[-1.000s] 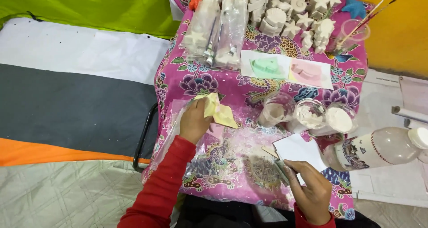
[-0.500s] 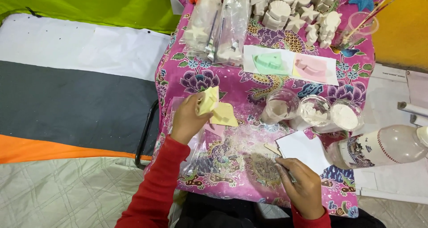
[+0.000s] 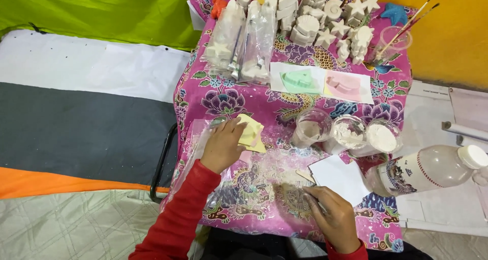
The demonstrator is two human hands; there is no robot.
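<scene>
Yellow mould [image 3: 252, 134] lies on the flowered pink cloth [image 3: 229, 100] covering the surface, under the fingertips of the left hand [image 3: 223, 145], whose fingers are curled together onto its near edge, with a clear plastic bag [image 3: 199, 138] beneath the palm. Compared with half a second earlier, the mould has come down from a raised, tilted position to lie nearly flat on the cloth, and the left hand has lowered with it. The right hand [image 3: 333, 217] has kept its place at the near edge of the surface, fingers closed on a thin tool that is too small to make out, beside a white square sheet [image 3: 339, 177]. The red sleeve [image 3: 175, 222] hides part of the bag, and the person's body is cut off by the lower edge. Beyond the hands stand three clear cups [image 3: 348, 134] holding white powder, with a clear bottle [image 3: 432, 168] lying on its side to the right. Farther back lie a green mould [image 3: 299, 80] and a pink mould [image 3: 345, 85] on white paper, then bagged and loose white plaster figures [image 3: 325, 16] and a cup of paintbrushes [image 3: 394, 39].
</scene>
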